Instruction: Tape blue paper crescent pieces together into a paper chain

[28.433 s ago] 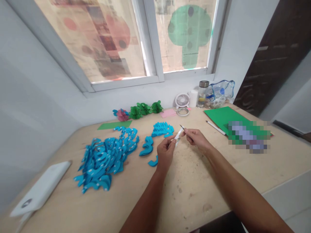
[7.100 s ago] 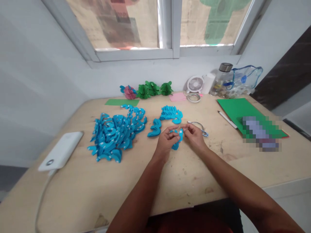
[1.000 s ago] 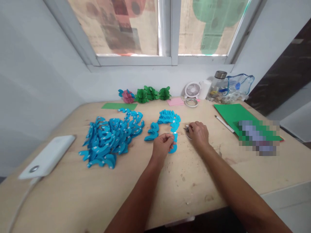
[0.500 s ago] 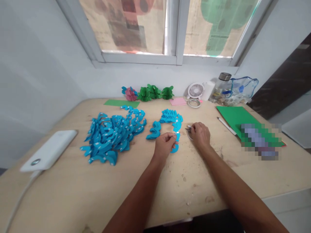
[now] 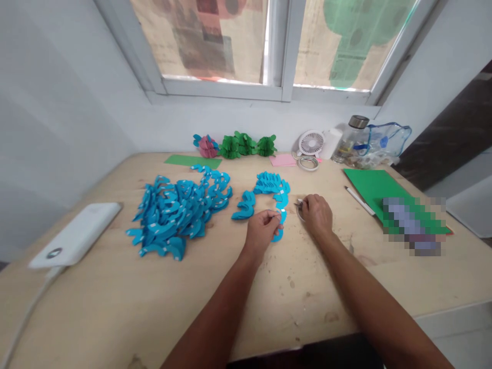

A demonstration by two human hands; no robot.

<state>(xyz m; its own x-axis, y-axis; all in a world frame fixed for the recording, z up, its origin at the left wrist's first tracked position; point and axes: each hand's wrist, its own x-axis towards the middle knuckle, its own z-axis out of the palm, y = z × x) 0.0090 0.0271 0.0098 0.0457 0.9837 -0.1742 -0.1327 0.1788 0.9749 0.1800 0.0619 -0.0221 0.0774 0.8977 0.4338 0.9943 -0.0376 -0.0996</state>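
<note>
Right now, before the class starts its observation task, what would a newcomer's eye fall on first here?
Probably the heap of blue curved pieces with white patches, spread over the left part of the wooden table. Next might come the left hand, its fingertips at a blue piece near the middle. Behind, below the window, green decorations and a pink-and-blue one form a bright row.

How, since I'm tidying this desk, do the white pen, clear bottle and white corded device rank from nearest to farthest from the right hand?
Head view, right hand:
1. White pen: just right of it.
2. Clear bottle: back right.
3. White corded device: far left.
</note>
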